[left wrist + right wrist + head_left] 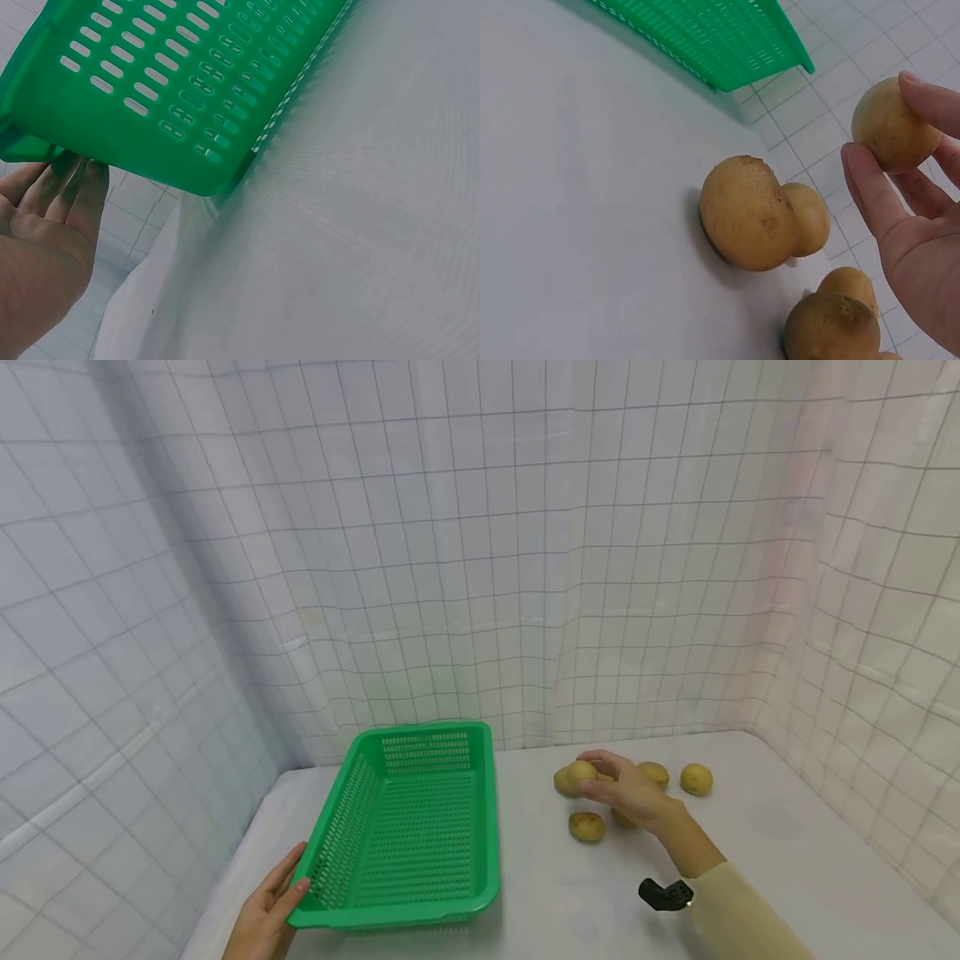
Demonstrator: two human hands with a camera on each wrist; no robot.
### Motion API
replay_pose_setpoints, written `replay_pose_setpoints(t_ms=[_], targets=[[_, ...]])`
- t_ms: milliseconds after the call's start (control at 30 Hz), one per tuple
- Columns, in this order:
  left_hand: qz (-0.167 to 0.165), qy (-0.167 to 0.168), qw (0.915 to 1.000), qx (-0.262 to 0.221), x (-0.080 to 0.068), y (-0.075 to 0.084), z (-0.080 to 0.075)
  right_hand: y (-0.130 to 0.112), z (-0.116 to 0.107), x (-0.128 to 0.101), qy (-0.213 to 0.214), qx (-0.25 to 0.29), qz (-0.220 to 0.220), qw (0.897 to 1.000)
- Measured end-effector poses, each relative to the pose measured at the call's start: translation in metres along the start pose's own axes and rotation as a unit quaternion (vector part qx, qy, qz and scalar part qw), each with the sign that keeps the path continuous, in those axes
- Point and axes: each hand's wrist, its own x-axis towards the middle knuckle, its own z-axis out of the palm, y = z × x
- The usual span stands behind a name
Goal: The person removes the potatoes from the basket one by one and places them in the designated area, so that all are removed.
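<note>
A small yellow-brown potato (897, 124) is pinched between the thumb and fingers of my right hand (628, 789), lifted above the table. In the right wrist view, a larger potato (746, 214) lies below that hand with a smaller one behind it. My left hand (264, 906) holds the near left corner of a green plastic basket (489, 827), thumb over the rim and fingers outside it. The left wrist view shows those fingertips (94, 176) under the basket's rim. No potato shows inside the basket.
Several more potatoes lie around the right hand, among them one at the front (586, 827) and one at the far right (696, 779). A white cloth covers the table (555, 902). Grid-patterned curtains (510, 568) hang behind and at both sides.
</note>
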Motion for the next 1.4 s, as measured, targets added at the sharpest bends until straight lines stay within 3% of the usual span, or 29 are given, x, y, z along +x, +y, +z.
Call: replay_pose_setpoints(t_ms=[167,333,500,800,1033,1400], targets=[[-0.008,0.002,1.0000,-0.002,0.000,0.001,-0.002,0.004,-0.011,-0.015,0.027,0.010,0.007,1.000],[0.004,-0.001,0.9999,-0.011,-0.001,0.001,-0.002,0.012,-0.024,-0.030,0.034,0.018,-0.009,0.999],[0.013,-0.005,0.9995,-0.028,-0.001,-0.001,-0.003,0.013,-0.033,-0.044,0.061,0.021,0.006,0.998],[0.025,-0.021,0.9983,-0.048,0.000,-0.004,-0.001,0.019,-0.055,-0.064,0.052,0.015,-0.011,0.998],[0.016,-0.016,0.9988,-0.044,-0.001,-0.006,0.001,0.020,-0.073,-0.083,0.076,0.013,-0.006,0.997],[0.037,-0.021,0.9972,-0.061,0.000,-0.007,-0.001,0.023,-0.097,-0.101,0.060,0.076,-0.064,0.993]])
